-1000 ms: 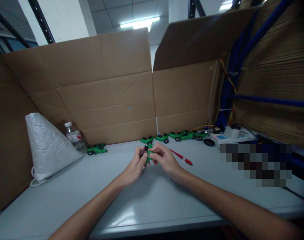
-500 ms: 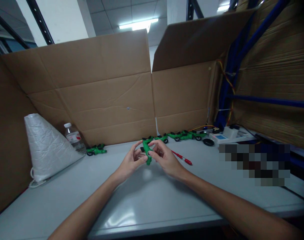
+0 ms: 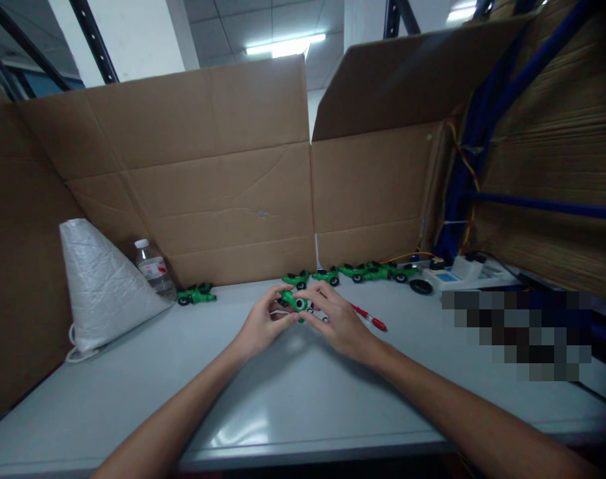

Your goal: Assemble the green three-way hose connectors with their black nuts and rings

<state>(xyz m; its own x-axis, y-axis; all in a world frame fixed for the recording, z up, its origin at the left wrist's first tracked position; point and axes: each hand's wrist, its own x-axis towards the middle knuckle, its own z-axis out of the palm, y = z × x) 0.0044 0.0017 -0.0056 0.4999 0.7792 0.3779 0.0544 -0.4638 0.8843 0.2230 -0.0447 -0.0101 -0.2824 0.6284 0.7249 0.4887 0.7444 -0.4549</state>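
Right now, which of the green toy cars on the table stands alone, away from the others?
The green toy car beside the water bottle stands alone at the left; the other cars form a row along the cardboard wall.

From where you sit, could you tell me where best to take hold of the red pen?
Probably the red pen at its middle, from above with fingers across the barrel: it lies flat and slantwise on the table, just beyond the right hand.

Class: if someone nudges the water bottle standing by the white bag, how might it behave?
The bottle stands upright, tall and narrow, so it may tip. Being round, it would probably roll once down. It looks like thin clear plastic, so likely light.
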